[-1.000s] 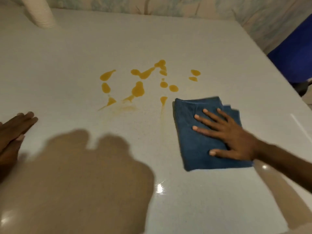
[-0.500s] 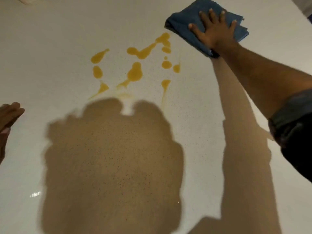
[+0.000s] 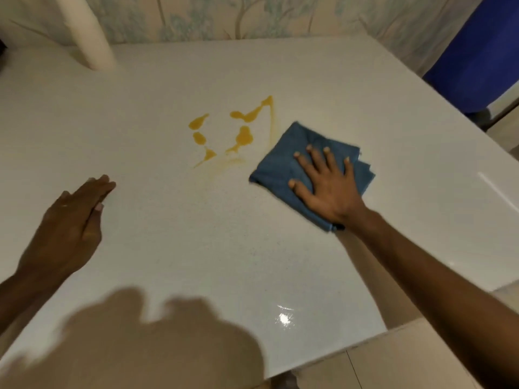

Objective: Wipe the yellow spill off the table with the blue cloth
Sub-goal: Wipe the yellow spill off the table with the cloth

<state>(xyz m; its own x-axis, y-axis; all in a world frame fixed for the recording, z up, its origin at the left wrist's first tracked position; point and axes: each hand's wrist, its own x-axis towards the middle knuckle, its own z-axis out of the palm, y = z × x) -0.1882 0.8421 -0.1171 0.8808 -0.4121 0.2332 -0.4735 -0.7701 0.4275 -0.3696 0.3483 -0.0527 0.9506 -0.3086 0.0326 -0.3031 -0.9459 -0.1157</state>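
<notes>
A folded blue cloth point(image 3: 283, 161) lies on the white table point(image 3: 337, 88), just right of the yellow spill point(image 3: 243, 137). My right hand point(image 3: 328, 186) presses flat on the cloth with fingers spread. The spill is several yellow blobs and streaks in the table's middle, with a thin smear running along its right side beside the cloth. My left hand point(image 3: 73, 220) rests flat on the table at the left, holding nothing, well clear of the spill.
A white cylinder point(image 3: 90, 37) stands at the far left of the table by the patterned wall. A blue object point(image 3: 483, 57) sits off the table's right side. The table's near edge meets tiled floor point(image 3: 393, 360) at lower right.
My right hand dragged the cloth from the far right of the spill back toward me. The right-hand blobs are gone, leaving a smear. The camera tilted up.
</notes>
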